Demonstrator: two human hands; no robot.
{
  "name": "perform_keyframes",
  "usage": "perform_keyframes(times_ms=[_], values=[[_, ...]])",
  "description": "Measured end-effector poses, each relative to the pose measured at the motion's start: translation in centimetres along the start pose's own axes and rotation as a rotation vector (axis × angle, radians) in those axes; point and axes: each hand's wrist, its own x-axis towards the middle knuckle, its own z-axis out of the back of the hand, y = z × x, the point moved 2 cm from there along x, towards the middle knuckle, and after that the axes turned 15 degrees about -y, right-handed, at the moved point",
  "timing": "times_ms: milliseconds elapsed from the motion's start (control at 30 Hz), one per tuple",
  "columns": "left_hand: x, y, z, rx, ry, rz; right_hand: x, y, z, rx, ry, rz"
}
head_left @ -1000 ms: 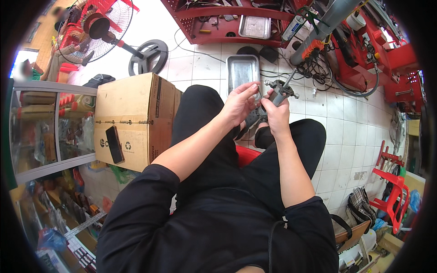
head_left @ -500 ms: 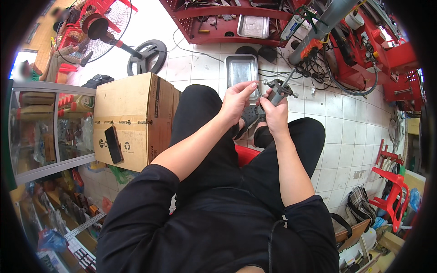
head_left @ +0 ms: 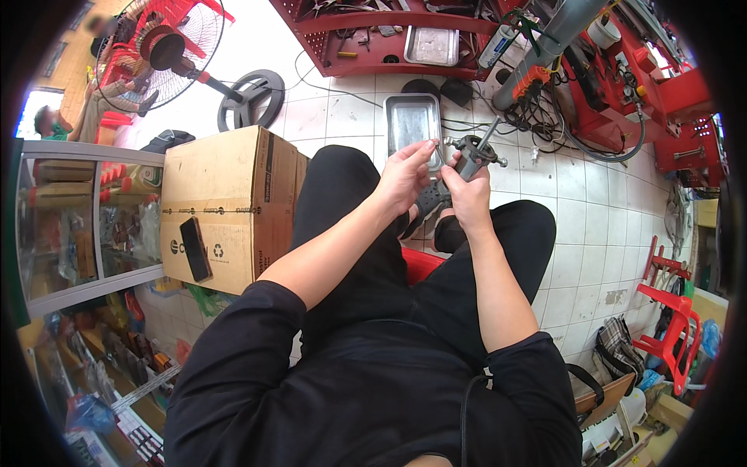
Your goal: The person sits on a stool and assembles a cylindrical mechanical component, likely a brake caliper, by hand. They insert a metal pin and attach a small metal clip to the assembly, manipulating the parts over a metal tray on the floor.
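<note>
Above my knees, my right hand [head_left: 468,194] is wrapped round a grey metal cylinder with a flange [head_left: 471,156]. The cylinder tilts up and to the right. A thin rod sticks out of its flanged end, and bolts or knobs stand out at the flange's rim. Just left of it, my left hand [head_left: 405,177] is closed in a pinch, fingertips close to the flange. Something thin shows at those fingertips, too small to name. Beyond my hands a shallow metal tray [head_left: 412,117] lies on the tiled floor.
On my left stands a cardboard box [head_left: 210,167] with a black phone [head_left: 195,249] on it, beside a glass-fronted cabinet [head_left: 97,218]. A fan [head_left: 165,48] stands beyond. Ahead are a red tool cart [head_left: 373,58] and cables [head_left: 537,117]. A red stool [head_left: 669,335] is at right.
My left fingertips have shifted very slightly at the flange, and the thin piece there shows more plainly. The cylinder has tilted a little in my right hand.
</note>
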Motion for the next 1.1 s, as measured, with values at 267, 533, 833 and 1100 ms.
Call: perform_keyframes(times_ms=[267, 533, 833, 1100], values=[[-0.4, -0.2, -0.2, 0.001, 0.023, 0.005, -0.1, -0.1, -0.1, 0.019, -0.017, 0.007], [0.3, -0.3, -0.1, 0.114, 0.008, -0.121, -0.2, 0.4, -0.2, 0.0, 0.005, 0.012], [0.5, -0.3, 0.0, 0.086, -0.009, -0.136, -0.3, 0.4, -0.2, -0.034, -0.006, 0.024], [0.1, -0.4, -0.2, 0.05, -0.028, -0.098, -0.4, 0.8, -0.5, -0.023, 0.005, 0.051]])
